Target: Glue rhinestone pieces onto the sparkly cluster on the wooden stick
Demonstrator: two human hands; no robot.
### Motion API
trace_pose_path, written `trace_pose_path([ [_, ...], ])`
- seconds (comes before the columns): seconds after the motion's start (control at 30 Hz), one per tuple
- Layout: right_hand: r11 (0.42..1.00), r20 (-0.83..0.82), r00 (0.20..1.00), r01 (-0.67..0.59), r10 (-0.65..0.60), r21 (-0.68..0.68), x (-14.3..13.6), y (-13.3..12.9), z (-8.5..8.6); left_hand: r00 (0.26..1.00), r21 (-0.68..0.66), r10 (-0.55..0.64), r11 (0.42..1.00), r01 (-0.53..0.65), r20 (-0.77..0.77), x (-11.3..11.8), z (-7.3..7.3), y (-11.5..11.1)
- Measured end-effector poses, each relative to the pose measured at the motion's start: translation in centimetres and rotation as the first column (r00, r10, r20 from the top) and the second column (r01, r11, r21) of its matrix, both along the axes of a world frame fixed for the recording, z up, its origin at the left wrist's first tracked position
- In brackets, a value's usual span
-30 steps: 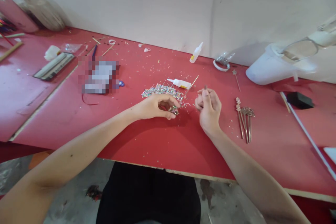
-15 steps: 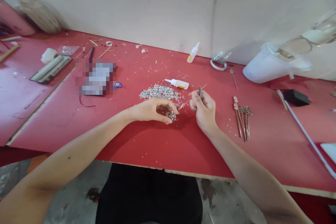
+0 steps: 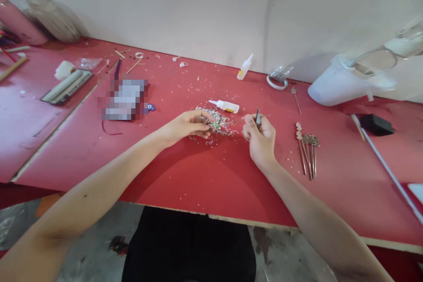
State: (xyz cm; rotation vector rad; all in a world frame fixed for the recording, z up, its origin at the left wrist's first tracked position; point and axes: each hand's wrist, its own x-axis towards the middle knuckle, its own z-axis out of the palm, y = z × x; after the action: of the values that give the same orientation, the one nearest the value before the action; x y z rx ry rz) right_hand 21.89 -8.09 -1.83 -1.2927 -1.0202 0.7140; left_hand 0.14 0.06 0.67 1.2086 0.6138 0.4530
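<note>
My left hand (image 3: 191, 125) is closed at the pile of small shiny chips (image 3: 220, 119) on the red table. Between its fingertips is the dark decorated head of a hairpin, small and partly hidden. The thin stick (image 3: 236, 122) of that pin runs right to my right hand (image 3: 261, 136), which pinches it. Grey metal tweezers (image 3: 258, 116) stand up out of the same right hand. Just behind the chips, a small white glue bottle (image 3: 226, 106) lies on its side.
Several finished-looking hairpins (image 3: 309, 154) lie right of my right hand. Farther back are a second glue bottle (image 3: 245, 67), a tape ring (image 3: 276, 81), a white bucket (image 3: 337, 81) and a black block (image 3: 376, 124). A blurred flat item (image 3: 124, 99) lies left.
My left hand has moved up and slightly left with the pin head, onto the chips, which are now more spread out. My right hand has shifted slightly right.
</note>
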Motion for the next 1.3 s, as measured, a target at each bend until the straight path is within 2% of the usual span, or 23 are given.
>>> trace_pose_path([
  [0.1, 1.000, -0.015, 1.000, 0.003, -0.003, -0.014, 0.0, 0.0, 0.0, 0.999, -0.057, 0.053, 0.997, -0.053, 0.002, 0.0, 0.0, 0.2],
  [0.23, 1.000, 0.025, 1.000, 0.004, -0.003, -0.022, 0.0, -0.1, 0.1, 0.995, -0.057, 0.096, 0.994, -0.096, -0.003, 0.1, 0.0, 0.1],
  [0.4, 0.999, 0.115, 0.993, -0.017, 0.022, -0.039, -0.3, -0.4, 0.6, 0.981, 0.018, 0.182, 0.983, -0.181, -0.062, 0.2, 0.1, 0.2],
  [0.57, 0.999, 0.102, 0.994, -0.022, 0.026, -0.037, -0.4, -0.5, 0.6, 0.959, 0.139, 0.267, 0.958, -0.252, -0.098, 0.1, 0.4, 0.4],
  [0.7, 1.000, 0.085, 0.996, -0.028, 0.029, -0.011, -0.2, -0.3, 0.6, 0.954, 0.193, 0.276, 0.949, -0.251, -0.114, 0.0, 0.6, 0.6],
  [0.83, 1.000, 0.112, 0.993, 0.021, -0.023, 0.017, 0.3, -0.1, 0.6, 0.956, 0.187, 0.273, 0.950, -0.251, -0.104, -0.3, 0.6, 0.9],
  [1.03, 0.998, 0.331, 0.942, 0.064, -0.053, -0.024, 1.1, -0.1, 1.0, 0.937, 0.127, 0.343, 0.935, -0.332, -0.070, -0.4, 0.2, 1.3],
  [1.17, 0.998, 0.496, 0.867, -0.014, 0.043, -0.063, 1.1, -0.2, 1.1, 0.909, 0.120, 0.417, 0.903, -0.412, -0.020, -0.3, 0.1, 1.5],
  [1.3, 0.993, 0.531, 0.840, -0.085, 0.113, -0.076, 1.0, -0.2, 1.1, 0.903, 0.105, 0.430, 0.898, -0.427, -0.002, -0.3, -0.2, 1.7],
])
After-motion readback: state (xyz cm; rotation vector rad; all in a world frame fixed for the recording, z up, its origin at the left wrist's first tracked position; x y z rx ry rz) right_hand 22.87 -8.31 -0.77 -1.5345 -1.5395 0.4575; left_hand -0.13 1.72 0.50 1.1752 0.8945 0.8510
